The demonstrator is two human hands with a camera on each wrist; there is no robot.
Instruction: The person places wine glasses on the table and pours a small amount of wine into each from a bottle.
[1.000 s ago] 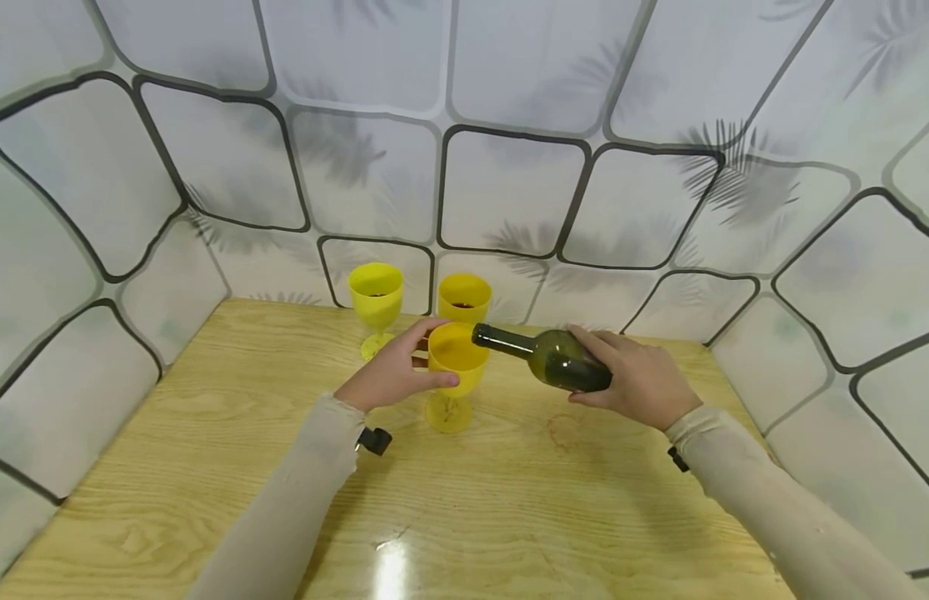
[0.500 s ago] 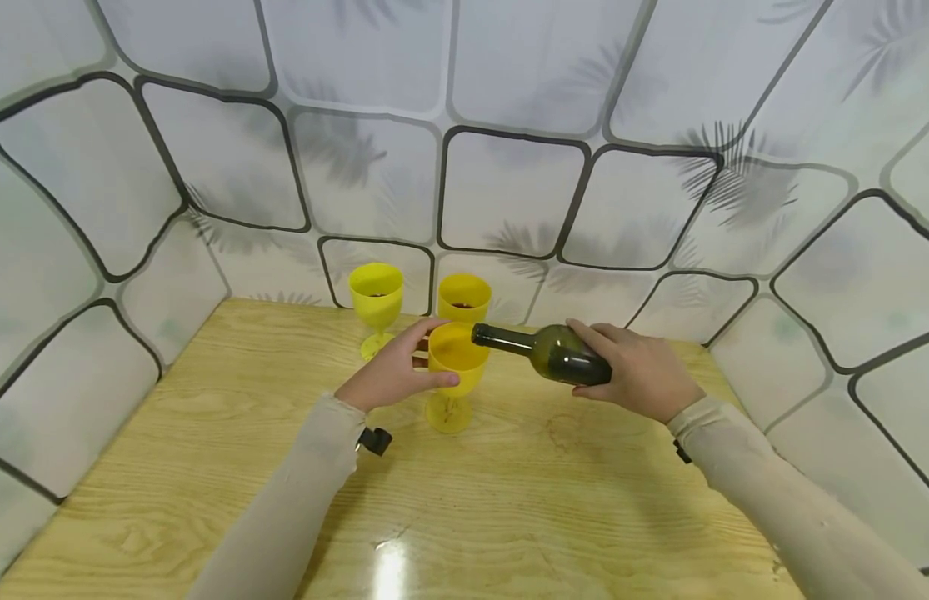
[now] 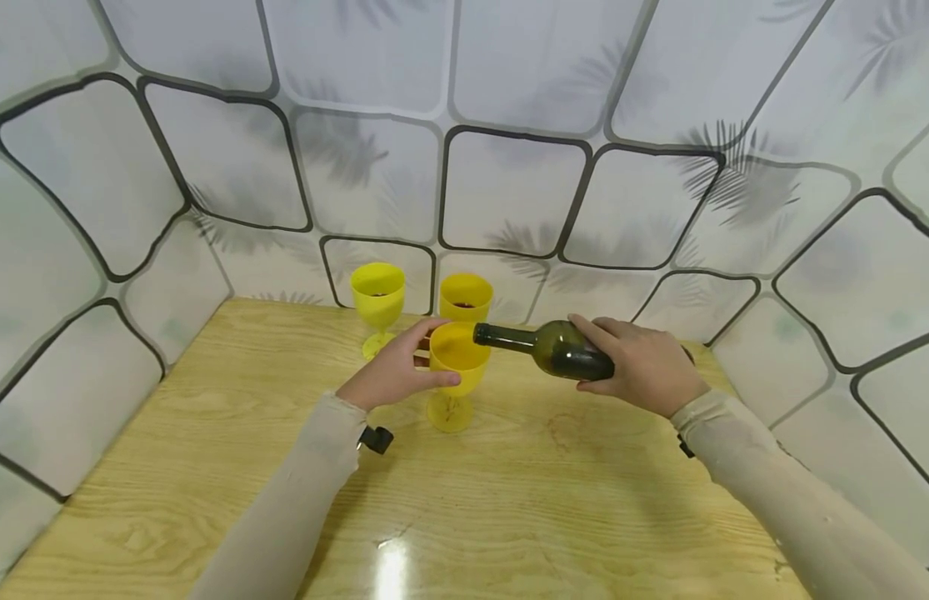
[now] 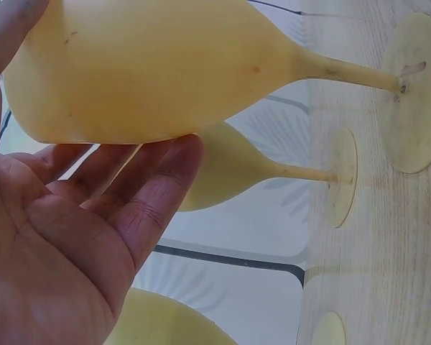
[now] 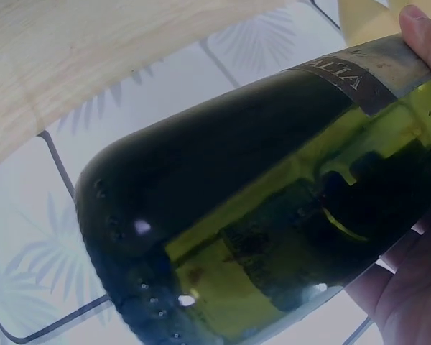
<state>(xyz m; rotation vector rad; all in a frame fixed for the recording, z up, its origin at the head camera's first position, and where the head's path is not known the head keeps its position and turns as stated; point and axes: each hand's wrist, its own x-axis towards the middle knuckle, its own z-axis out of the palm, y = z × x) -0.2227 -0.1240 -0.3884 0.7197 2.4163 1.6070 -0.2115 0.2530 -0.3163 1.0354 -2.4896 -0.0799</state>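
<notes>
My left hand (image 3: 392,371) grips the bowl of the front yellow goblet (image 3: 464,379), thumb on the near side and fingers on the far side. The goblet stands upright with its foot on the table. My right hand (image 3: 647,367) holds a dark green wine bottle (image 3: 569,350) tipped almost level, neck pointing left. The bottle's mouth is at the goblet's right rim; no stream of liquid is visible. In the right wrist view, dark liquid shows inside the bottle (image 5: 223,194). From the left wrist, fingers (image 4: 158,187) lie against the bowl (image 4: 158,65).
Behind stand two more yellow goblets, the left one (image 3: 377,296) and the right one (image 3: 466,293), each with dark liquid inside. The wooden table (image 3: 509,517) has a faint reddish ring mark (image 3: 565,431). A patterned wall (image 3: 509,192) encloses the back and sides.
My right hand has risen slightly and lifted the bottle's base, bringing the bottle closer to level. Its mouth stays at the goblet's rim. My left hand and the goblet have not moved.
</notes>
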